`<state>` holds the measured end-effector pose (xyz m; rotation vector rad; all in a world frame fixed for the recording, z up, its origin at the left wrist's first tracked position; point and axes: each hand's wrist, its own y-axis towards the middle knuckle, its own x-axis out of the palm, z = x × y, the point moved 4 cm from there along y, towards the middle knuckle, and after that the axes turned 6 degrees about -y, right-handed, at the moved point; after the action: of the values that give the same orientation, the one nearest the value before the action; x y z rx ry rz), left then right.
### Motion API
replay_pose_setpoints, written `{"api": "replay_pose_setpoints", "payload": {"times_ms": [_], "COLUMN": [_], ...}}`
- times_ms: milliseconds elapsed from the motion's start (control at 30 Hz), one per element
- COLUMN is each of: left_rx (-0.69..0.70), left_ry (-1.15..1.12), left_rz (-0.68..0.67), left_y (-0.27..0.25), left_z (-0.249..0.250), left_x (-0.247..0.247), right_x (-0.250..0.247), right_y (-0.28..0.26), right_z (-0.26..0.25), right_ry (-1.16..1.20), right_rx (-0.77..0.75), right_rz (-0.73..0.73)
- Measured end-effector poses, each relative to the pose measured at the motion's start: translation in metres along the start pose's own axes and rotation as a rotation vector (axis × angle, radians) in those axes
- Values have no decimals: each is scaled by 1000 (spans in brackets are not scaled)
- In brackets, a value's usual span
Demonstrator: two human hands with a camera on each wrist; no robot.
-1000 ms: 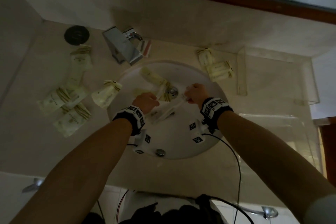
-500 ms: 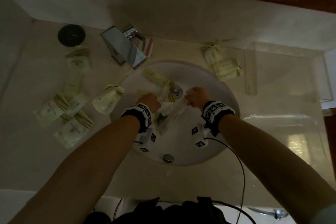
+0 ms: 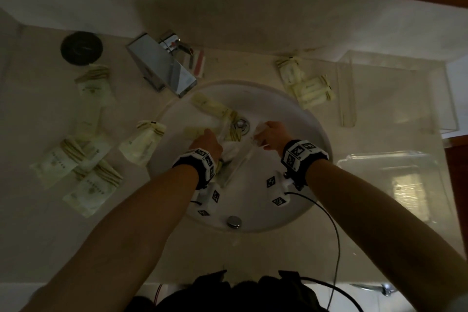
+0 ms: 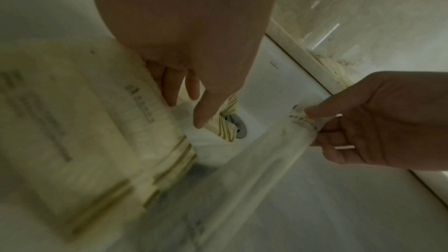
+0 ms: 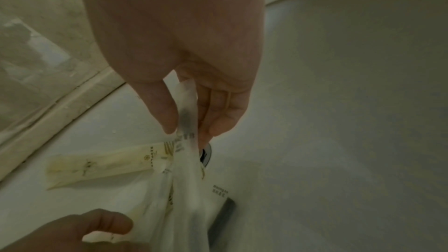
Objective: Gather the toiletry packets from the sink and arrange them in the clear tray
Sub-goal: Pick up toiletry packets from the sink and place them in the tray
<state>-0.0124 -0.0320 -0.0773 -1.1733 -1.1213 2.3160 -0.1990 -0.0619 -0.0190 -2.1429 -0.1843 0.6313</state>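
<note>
Both hands are down in the white sink (image 3: 273,99). My left hand (image 3: 206,140) grips a bundle of cream toiletry packets (image 4: 84,122) with gold stripes under its palm. My right hand (image 3: 266,132) pinches the end of a long translucent packet (image 5: 186,170) between thumb and fingers (image 5: 167,114); the packet slants down toward the left wrist. A long cream packet (image 3: 210,107) lies on the basin wall under the tap. Another striped packet (image 4: 226,124) sits by the drain (image 3: 241,124). An open clear tray (image 3: 347,99) stands on the counter at the back right.
A chrome faucet (image 3: 164,68) overhangs the basin's back left. Several packets (image 3: 86,159) lie scattered on the left counter, and two packets (image 3: 306,86) lie between sink and tray. A second clear plastic container (image 3: 395,185) sits at the right, a black round disc (image 3: 81,48) at the back left.
Both hands stay in the basin near the drain. The long translucent packet now hangs tauter from the right hand's pinch. The head view has shifted slightly.
</note>
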Motion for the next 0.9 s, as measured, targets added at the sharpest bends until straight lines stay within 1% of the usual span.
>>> {"api": "replay_pose_setpoints", "payload": {"times_ms": [100, 167, 367, 467, 600, 733, 833, 900], "left_rx": [-20, 10, 120, 211, 323, 377, 387, 391], "left_ry": [7, 0, 48, 27, -46, -46, -46, -67], "left_rz": [-18, -8, 101, 185, 305, 392, 417, 432], "left_y": [-3, -9, -12, -20, -39, -57, -68, -75], "left_z": [-1, 1, 12, 24, 45, 60, 68, 72], "left_x": [0, 3, -3, -13, -27, -36, -39, -40], "right_x": [-1, -3, -10, -15, -28, -45, -58, -66], "right_y": [0, -7, -8, -14, -26, -43, -55, -61], "right_z": [3, 6, -2, -8, -15, -22, -28, -29], "right_ry": [1, -24, -54, -16, 3, -12, -51, -21], "right_rx": [-12, -35, -51, -69, -139, -225, -262, -273], "right_rz": [6, -18, 0, 19, 45, 72, 77, 76]}}
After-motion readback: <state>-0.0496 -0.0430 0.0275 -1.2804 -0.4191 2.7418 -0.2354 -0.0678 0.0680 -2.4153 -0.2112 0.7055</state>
